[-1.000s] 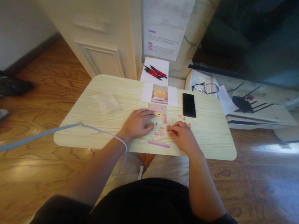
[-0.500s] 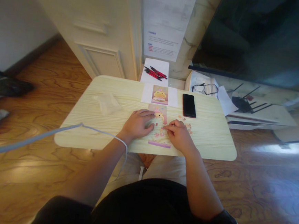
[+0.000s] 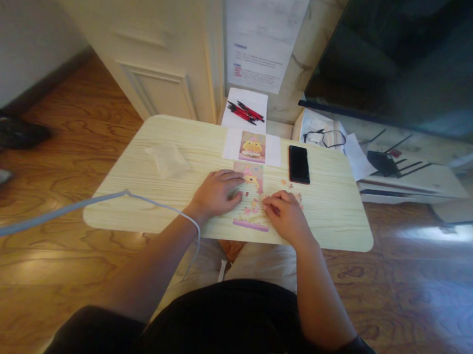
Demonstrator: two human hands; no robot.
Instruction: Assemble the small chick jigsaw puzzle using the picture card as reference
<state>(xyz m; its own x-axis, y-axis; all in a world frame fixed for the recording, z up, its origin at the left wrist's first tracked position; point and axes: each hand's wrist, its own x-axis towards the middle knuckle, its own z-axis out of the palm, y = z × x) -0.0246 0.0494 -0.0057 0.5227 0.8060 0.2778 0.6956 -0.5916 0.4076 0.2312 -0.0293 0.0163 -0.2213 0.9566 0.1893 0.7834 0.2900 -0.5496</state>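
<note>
A partly joined jigsaw puzzle (image 3: 256,173) with a yellow cartoon figure lies mid-table. My left hand (image 3: 217,193) rests flat and open at its left side, fingertips touching its edge. Below it lie loose puzzle pieces (image 3: 252,206) and a joined purple strip (image 3: 250,225). My right hand (image 3: 286,216) is to the right of these pieces, its thumb and forefinger pinched on a small puzzle piece, mostly hidden by the fingers. More loose pieces (image 3: 287,184) lie beyond the right hand, some partly covered by it. A printed picture (image 3: 252,147) of the figure lies behind the puzzle.
A black phone (image 3: 299,164) lies at the table's back right, a translucent bag (image 3: 169,161) at the left. Red pens (image 3: 245,112) lie on paper behind the table (image 3: 331,222). A grey cable (image 3: 73,213) crosses the left side, passing over my left forearm.
My right hand has shifted slightly right, away from the loose pieces in the middle, fingers still pinched. My left hand stays by the puzzle. The whole view has moved slightly.
</note>
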